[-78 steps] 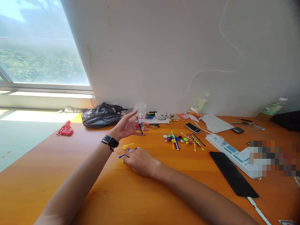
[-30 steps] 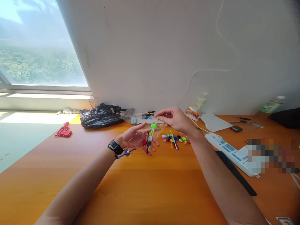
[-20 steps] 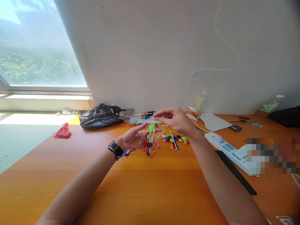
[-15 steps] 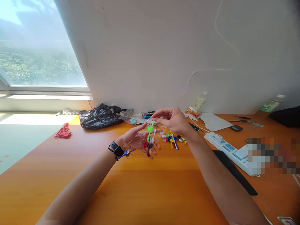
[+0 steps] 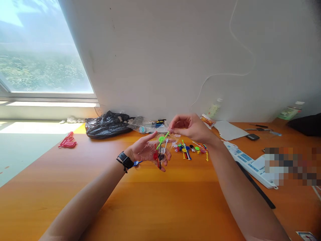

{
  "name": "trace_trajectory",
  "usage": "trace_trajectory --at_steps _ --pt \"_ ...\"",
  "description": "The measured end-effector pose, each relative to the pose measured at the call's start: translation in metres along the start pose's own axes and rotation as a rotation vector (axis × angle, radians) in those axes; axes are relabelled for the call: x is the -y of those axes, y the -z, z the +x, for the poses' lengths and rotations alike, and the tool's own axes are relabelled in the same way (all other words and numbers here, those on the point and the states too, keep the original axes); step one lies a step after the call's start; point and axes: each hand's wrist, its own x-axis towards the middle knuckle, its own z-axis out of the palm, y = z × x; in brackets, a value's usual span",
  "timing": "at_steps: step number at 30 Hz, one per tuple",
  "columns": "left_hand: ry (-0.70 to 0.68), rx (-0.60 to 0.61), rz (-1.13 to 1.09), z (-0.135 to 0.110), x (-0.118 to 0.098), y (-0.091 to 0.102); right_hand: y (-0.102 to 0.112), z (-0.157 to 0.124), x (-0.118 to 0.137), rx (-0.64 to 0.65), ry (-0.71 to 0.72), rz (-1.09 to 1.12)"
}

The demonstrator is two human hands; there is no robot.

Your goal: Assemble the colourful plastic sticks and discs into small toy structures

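A clear plastic bag (image 5: 150, 152) lies across the palm and fingers of my left hand (image 5: 142, 147), which holds it from beneath with thumb up and fingers spread. In the bag are a white arrow spinner (image 5: 163, 149), a red one (image 5: 155, 156) and a dark one (image 5: 161, 157). My right hand (image 5: 189, 127) pinches the upper end of a bright green arrow spinner (image 5: 161, 139) at the bag's top; whether film is caught in the pinch too I cannot tell. Behind my left wrist, a blue spinner (image 5: 136, 163) rests on the table, partly hidden.
A pile of coloured spinners (image 5: 185, 150) lies beyond my hands. Further back are a black plastic bag (image 5: 107, 125) and another clear bag (image 5: 140, 124). Red plastic pieces (image 5: 68, 140) lie left on the wooden table (image 5: 160, 207). A white power strip (image 5: 247, 162) is at right.
My right hand has shifted slightly right, and the green spinner has tilted further right with it. More of the spinner pile shows. My left hand has barely moved.
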Motion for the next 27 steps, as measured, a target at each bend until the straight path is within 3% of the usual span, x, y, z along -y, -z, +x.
trace_trajectory --at_steps 7,16,19,24,26,27 --pt "0.016 0.022 -0.018 0.003 0.003 0.001 0.005 0.000 -0.003 0.222 -0.040 -0.016" --pt "-0.003 0.037 -0.028 0.003 0.002 -0.001 0.005 -0.008 0.013 0.324 -0.116 -0.006" --pt "-0.008 0.001 -0.031 0.000 -0.001 -0.005 0.000 -0.006 0.014 0.205 -0.075 0.017" --pt "-0.067 -0.050 -0.042 -0.010 -0.018 -0.006 0.000 -0.003 0.016 -0.294 0.137 -0.024" --pt "-0.125 -0.095 -0.043 -0.017 -0.028 -0.004 0.000 -0.005 0.022 -0.288 0.150 -0.053" --pt "-0.159 -0.123 -0.044 -0.020 -0.033 -0.003 -0.002 -0.007 0.026 -0.177 0.136 -0.061"
